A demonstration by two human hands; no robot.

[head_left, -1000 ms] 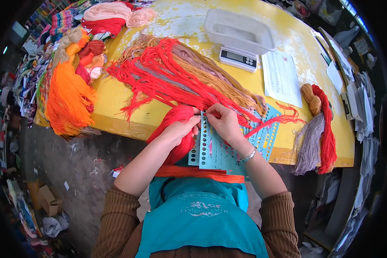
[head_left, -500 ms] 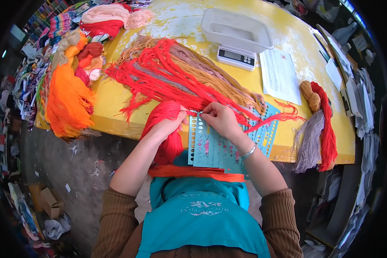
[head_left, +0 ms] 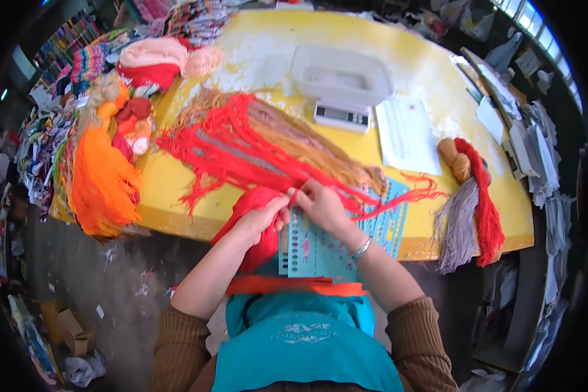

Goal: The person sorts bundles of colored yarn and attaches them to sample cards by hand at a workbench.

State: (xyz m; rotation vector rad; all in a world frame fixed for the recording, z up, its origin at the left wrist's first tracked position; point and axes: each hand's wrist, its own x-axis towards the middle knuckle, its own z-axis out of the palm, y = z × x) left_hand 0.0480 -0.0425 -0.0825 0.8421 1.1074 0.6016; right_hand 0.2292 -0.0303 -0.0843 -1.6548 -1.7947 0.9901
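My left hand (head_left: 265, 217) is closed on a thick red yarn skein (head_left: 247, 204), which hangs over the table's front edge. Right beside it, my right hand (head_left: 317, 201) pinches a red strand near the top of the blue punched cards (head_left: 313, 245). The fingertips of both hands meet or nearly meet. Behind them, long red threads (head_left: 242, 144) and brown threads (head_left: 307, 140) lie spread across the table. An orange-red bundle (head_left: 294, 285) lies across my lap.
On the yellow table (head_left: 255, 39) are a clear tub (head_left: 343, 72) on a scale (head_left: 342, 117), and a printed sheet (head_left: 408, 134). Orange yarn (head_left: 104, 176) hangs at the left edge, grey and red skeins (head_left: 483, 202) at the right. Pink yarn (head_left: 153, 52) lies back left.
The view has shifted, with the table's things appearing lower or further left. My right hand has come closer to my left, and both now meet at the red strand above the cards.
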